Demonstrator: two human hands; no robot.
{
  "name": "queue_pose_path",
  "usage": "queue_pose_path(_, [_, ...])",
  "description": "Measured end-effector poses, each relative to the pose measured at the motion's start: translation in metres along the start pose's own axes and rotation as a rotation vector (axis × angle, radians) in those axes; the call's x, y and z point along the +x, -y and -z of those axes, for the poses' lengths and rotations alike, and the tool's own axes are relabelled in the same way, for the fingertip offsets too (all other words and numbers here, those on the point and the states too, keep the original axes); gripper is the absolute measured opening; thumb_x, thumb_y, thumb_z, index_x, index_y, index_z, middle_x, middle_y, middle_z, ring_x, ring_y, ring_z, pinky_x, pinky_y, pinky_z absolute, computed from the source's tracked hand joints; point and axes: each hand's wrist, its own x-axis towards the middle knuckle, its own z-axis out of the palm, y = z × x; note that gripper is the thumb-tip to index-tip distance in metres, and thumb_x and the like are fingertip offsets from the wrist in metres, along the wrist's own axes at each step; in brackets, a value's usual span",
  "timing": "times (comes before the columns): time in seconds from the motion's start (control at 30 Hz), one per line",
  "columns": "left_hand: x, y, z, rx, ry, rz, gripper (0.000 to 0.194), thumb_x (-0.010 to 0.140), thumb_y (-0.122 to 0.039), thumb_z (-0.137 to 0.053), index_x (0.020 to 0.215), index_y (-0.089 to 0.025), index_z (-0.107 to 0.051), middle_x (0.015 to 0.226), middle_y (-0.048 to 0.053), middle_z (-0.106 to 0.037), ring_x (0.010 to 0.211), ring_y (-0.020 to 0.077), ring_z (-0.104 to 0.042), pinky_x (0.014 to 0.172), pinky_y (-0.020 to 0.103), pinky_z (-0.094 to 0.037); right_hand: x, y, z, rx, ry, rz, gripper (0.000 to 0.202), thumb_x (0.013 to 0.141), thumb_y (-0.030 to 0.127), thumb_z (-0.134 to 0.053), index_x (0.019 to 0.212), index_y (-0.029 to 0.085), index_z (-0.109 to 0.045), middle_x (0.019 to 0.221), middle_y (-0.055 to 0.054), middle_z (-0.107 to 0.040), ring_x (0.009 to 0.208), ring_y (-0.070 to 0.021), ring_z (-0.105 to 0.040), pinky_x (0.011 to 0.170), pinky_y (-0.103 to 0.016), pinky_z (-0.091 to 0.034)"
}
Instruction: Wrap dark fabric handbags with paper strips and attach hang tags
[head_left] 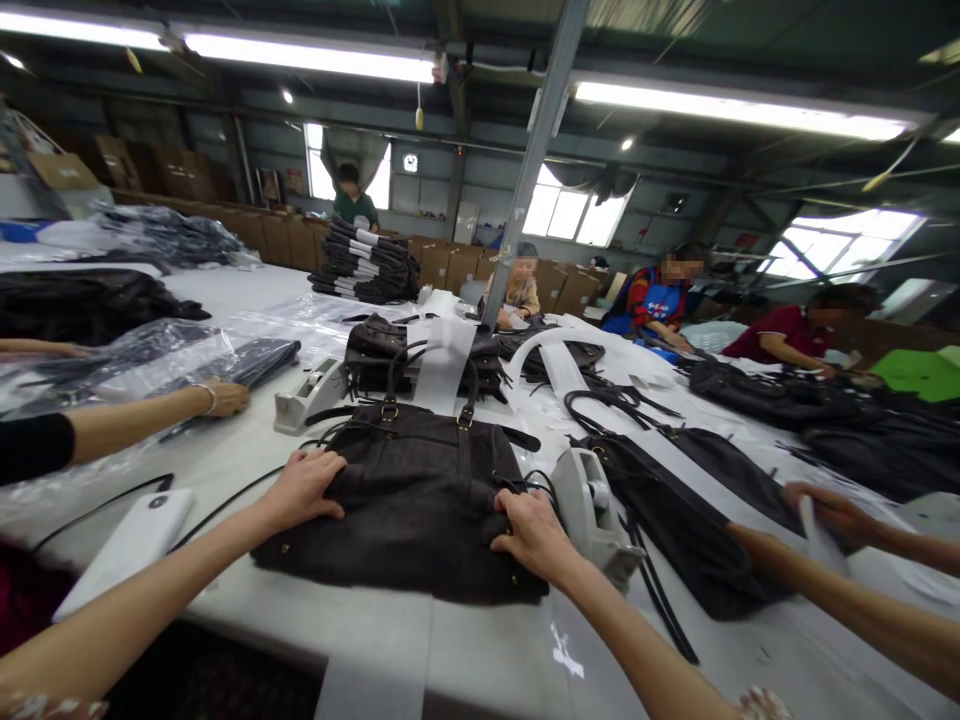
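One dark handbag (405,500) is lying near the white table's (480,650) front edge. I am resting my left hand (304,490) on it, fingers loosely open; my right hand's (531,528) fingers are curling, pinching or not I cannot tell. A dispenser (589,505) is crowding that side. Blue apron (664,303) lettering is blurring.

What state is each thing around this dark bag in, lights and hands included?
Dark bag: lying down, handles pointing away from the person
Left hand: on the bag, fingers spread
Right hand: on the bag, fingers bent
White phone: lying camera side up
Stack of dark bundles: piled high
Ceiling lights: lit
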Motion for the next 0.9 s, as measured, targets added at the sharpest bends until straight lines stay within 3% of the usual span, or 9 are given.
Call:
queue_pose_path(0.07, [0.005, 0.001, 0.012, -0.002, 0.029, -0.068, 0.026, 0.077, -0.044, -0.066, 0.085, -0.021, -0.057, 0.088, 0.003, -0.065, 0.089, 0.0245, -0.056, 0.081, 0.037, -0.033, -0.005, -0.005, 0.0, 0.037, -0.059, -0.005, 0.032, 0.068, 0.03, -0.076, 0.089, 0.022, -0.054, 0.077, 0.001, -0.063, 0.079, -0.0201, -0.057, 0.078, -0.031, -0.034])
queue_pose_path(0.23, [0.006, 0.006, 0.038, 0.056, -0.079, -0.192, 0.027, 0.085, -0.048, -0.057, 0.078, -0.021, -0.055, 0.078, 0.003, -0.062, 0.078, 0.0224, -0.054, 0.072, 0.035, -0.033, -0.021, -0.005, 0.001, 0.031, -0.19, -0.032, 0.032, 0.072, 0.027, -0.073, 0.099, 0.021, -0.055, 0.092, -0.005, -0.064, 0.09, -0.0232, -0.058, 0.085, -0.037, -0.036])
queue_pose_path(0.4, [0.005, 0.008, 0.045, 0.03, -0.069, -0.229, 0.028, 0.088, -0.047, -0.053, 0.078, -0.021, -0.055, 0.081, 0.002, -0.061, 0.08, 0.0211, -0.054, 0.073, 0.033, -0.034, -0.004, 0.037, 0.015, -0.027, -0.192, 0.162, 0.075, 0.064, 0.057, -0.075, 0.125, 0.021, -0.049, 0.119, -0.011, -0.057, 0.112, -0.0296, -0.049, 0.107, -0.05, -0.019])
queue_pose_path(0.47, [0.005, 0.008, 0.047, 0.022, -0.078, -0.229, 0.028, 0.09, -0.045, -0.051, 0.078, -0.021, -0.055, 0.08, 0.002, -0.06, 0.08, 0.0205, -0.053, 0.074, 0.034, -0.034, 0.012, 0.058, 0.015, -0.043, -0.142, 0.213, 0.091, 0.055, 0.065, -0.076, 0.127, 0.018, -0.048, 0.123, -0.014, -0.055, 0.114, -0.0319, -0.047, 0.107, -0.052, -0.019])
queue_pose_path(0.57, [0.006, 0.009, 0.047, 0.034, -0.096, -0.256, 0.028, 0.09, -0.045, -0.051, 0.077, -0.02, -0.055, 0.079, 0.002, -0.06, 0.079, 0.0201, -0.052, 0.076, 0.034, -0.034, 0.033, 0.078, 0.005, -0.095, -0.069, 0.177, 0.102, 0.041, 0.068, -0.08, 0.123, 0.014, -0.051, 0.116, -0.016, -0.056, 0.11, -0.0346, -0.048, 0.104, -0.055, -0.024])
queue_pose_path(0.67, [0.009, 0.013, 0.043, 0.049, -0.105, -0.294, 0.028, 0.089, -0.045, -0.052, 0.077, -0.02, -0.056, 0.079, 0.002, -0.06, 0.079, 0.02, -0.052, 0.076, 0.035, -0.034, 0.042, 0.086, -0.007, -0.12, -0.003, 0.116, 0.09, 0.041, 0.062, -0.083, 0.113, 0.015, -0.056, 0.108, -0.014, -0.06, 0.102, -0.0331, -0.052, 0.096, -0.053, -0.032])
queue_pose_path(0.77, [0.012, 0.013, 0.043, 0.062, -0.137, -0.314, 0.026, 0.089, -0.043, -0.052, 0.078, -0.02, -0.057, 0.077, 0.002, -0.059, 0.078, 0.0196, -0.051, 0.078, 0.036, -0.035, 0.041, 0.09, -0.016, -0.085, 0.057, 0.083, 0.059, 0.054, 0.051, -0.083, 0.098, 0.019, -0.059, 0.097, -0.008, -0.064, 0.093, -0.0275, -0.056, 0.084, -0.043, -0.039])
queue_pose_path(0.9, [0.003, -0.001, 0.055, 0.082, -0.294, -0.291, 0.019, 0.09, -0.037, -0.053, 0.09, -0.021, -0.061, 0.088, 0.004, -0.061, 0.086, 0.021, -0.052, 0.085, 0.038, -0.036, 0.04, 0.093, -0.019, -0.036, 0.089, 0.077, 0.038, 0.067, 0.041, -0.079, 0.09, 0.02, -0.057, 0.09, -0.004, -0.066, 0.089, -0.0231, -0.058, 0.077, -0.034, -0.037])
